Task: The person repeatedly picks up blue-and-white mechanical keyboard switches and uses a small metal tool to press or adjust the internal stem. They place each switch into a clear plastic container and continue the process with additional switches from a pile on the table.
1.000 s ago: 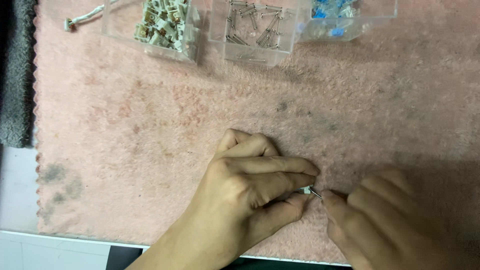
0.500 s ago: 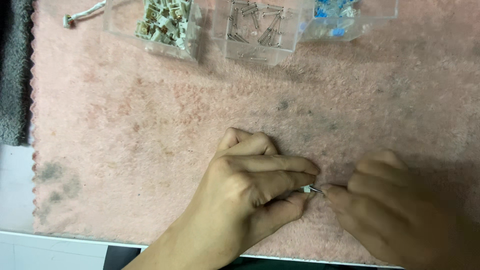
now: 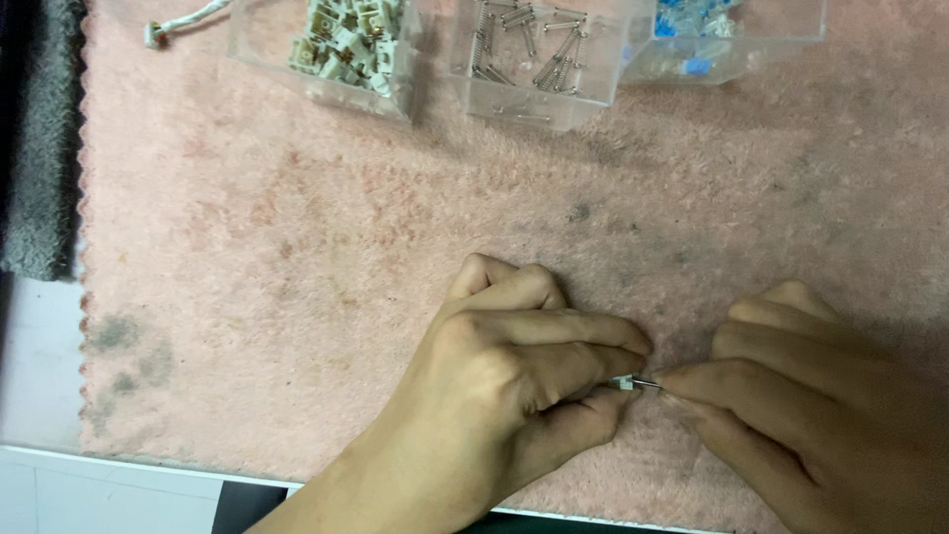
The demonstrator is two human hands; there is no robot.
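Two hands: the left hand [image 3: 504, 396] and right hand [image 3: 811, 415] meet low on the pink cloth [image 3: 297, 247], fingertips nearly touching.
Left grip: thumb and fingers pressed together on a small white connector [image 3: 623, 382], at about 5 o'clock in the view.
Right grip: fingertips pinch a thin metal pin [image 3: 647, 384] whose tip meets the connector; the pin is mostly hidden.
Change: since half a second ago the right hand has crept a little closer to the left; the trays sit lower in view.
Cut off: the right hand runs off the 4 o'clock edge.
Far, 11 to 1 o'clock: clear tray of white connectors [image 3: 336, 49], tray of springs [image 3: 534, 59], tray of blue parts [image 3: 712, 40], all cropped at the top.
Far, 10 o'clock: a white wired plug [image 3: 183, 22]; grey cloth [image 3: 40, 138] at 9 o'clock.
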